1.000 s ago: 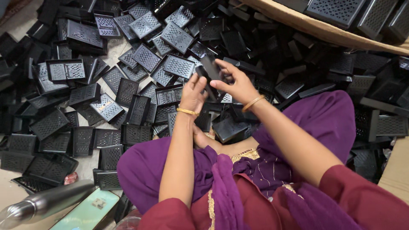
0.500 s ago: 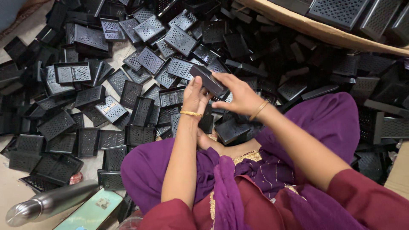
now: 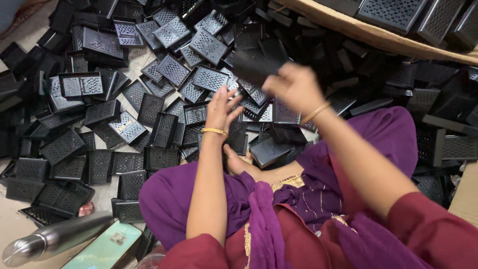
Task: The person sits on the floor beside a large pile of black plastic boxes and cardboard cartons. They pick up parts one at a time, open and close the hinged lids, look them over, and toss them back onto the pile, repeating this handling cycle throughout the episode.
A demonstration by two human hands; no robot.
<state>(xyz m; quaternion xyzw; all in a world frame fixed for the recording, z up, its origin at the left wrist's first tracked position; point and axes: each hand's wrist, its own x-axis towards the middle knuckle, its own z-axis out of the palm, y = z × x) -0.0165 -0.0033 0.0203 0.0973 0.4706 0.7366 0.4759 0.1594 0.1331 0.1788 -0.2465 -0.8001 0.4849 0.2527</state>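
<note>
single head-worn view, looks steeply down from above seated person's lap. close range: forearms and purple cloth [image 3: 209, 199] fill lower frame, floor [image 3: 15, 234] strewn with black perforated trays [image 3: 102, 42] fills upper part. cardboard edge [image 3: 378, 35] crosses top right. no second view.

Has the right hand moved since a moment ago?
Yes. The right hand, holding a blurred black piece, has risen up and away from the left hand, toward the cardboard edge at the top.
</note>
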